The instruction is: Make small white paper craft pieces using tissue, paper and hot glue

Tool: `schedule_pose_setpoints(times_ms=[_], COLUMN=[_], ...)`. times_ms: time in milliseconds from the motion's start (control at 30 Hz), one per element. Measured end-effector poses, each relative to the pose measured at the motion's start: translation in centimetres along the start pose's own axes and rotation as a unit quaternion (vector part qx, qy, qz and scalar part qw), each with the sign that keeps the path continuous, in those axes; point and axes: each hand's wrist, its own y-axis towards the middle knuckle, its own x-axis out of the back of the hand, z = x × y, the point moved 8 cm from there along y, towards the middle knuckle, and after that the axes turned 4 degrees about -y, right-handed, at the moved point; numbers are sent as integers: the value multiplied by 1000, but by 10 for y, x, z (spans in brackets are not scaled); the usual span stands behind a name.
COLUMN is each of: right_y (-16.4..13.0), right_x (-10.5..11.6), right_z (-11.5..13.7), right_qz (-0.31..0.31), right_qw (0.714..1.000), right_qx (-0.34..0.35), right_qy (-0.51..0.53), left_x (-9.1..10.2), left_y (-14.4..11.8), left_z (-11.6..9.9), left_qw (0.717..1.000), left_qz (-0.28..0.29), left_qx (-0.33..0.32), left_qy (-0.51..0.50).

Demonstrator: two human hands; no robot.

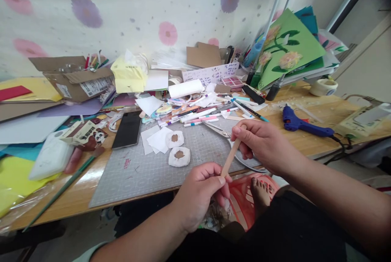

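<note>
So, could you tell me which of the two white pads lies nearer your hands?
The front pad, nearer the mat's front edge; the other lies behind it.

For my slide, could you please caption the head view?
Left hand and right hand hold a wooden stick above a cluttered craft table.

1. Craft stick [231, 154]: pale bare wood, smooth, matt.
2. Cutting mat [146, 168]: grey, matt, gridded.
3. Table [317, 111]: light wood, slight sheen.
4. Glue gun [301, 123]: blue plastic, semi-gloss.
5. Scissors [221, 132]: bright metal blades.
6. Box [73, 77]: brown matt cardboard.
7. Phone [127, 129]: glossy black face.
</note>
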Motion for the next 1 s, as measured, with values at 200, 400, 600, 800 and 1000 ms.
schedule_pose_setpoints(times_ms=[200,400,600,800,1000], right_y=[-4,-6,-6,-7,-12], right_x=[-2,-1,7,12,7], right_z=[7,11,8,7,12], right_qz=[-9,-18,-27,-35,-31], right_qw=[997,993,996,998,994], right_qx=[25,45,21,3,38], right_qy=[-70,-110,-86,-51,-98], left_x=[5,4,2,-6,-1], left_y=[2,3,1,-2,0], left_z=[-1,0,0,-2,-1], left_qw=[996,993,995,999,996], left_qz=[-55,-76,-79,-30,-72], left_qx=[-12,5,9,5,2], left_qy=[69,89,52,33,55])
